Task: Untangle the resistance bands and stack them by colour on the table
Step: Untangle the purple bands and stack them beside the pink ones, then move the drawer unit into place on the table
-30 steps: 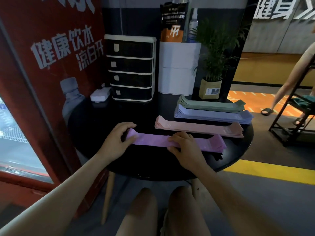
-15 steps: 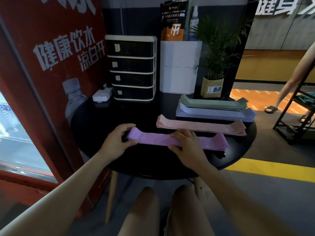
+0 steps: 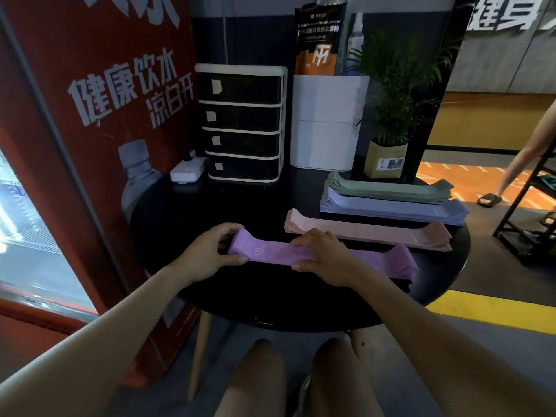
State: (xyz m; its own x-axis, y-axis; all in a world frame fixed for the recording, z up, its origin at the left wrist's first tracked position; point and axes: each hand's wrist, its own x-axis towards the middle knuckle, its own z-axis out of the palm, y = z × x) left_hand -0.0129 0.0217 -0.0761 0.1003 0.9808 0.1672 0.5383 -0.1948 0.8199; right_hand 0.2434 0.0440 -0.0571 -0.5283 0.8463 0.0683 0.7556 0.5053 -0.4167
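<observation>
Gripping the left end of the purple bands (image 3: 319, 256), the left hand (image 3: 207, 254) curls thumb and fingers round it, while the right hand (image 3: 323, 257) clasps the middle. The pile lies at the near edge of the black table (image 3: 186, 212) (pink (image 3: 370, 231), blue (image 3: 391, 209) and green stacks (image 3: 388, 189) sit farther right).

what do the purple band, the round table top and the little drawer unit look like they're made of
Purple band: thin matte rubber or latex, judging by how it lies limp and flat, with printed white figures. Table top: hard and glossy black, showing faint reflections; lacquered wood or plastic, unclear which. Drawer unit: likely plastic, with a smooth cream frame and dark translucent-looking drawer fronts.
</observation>
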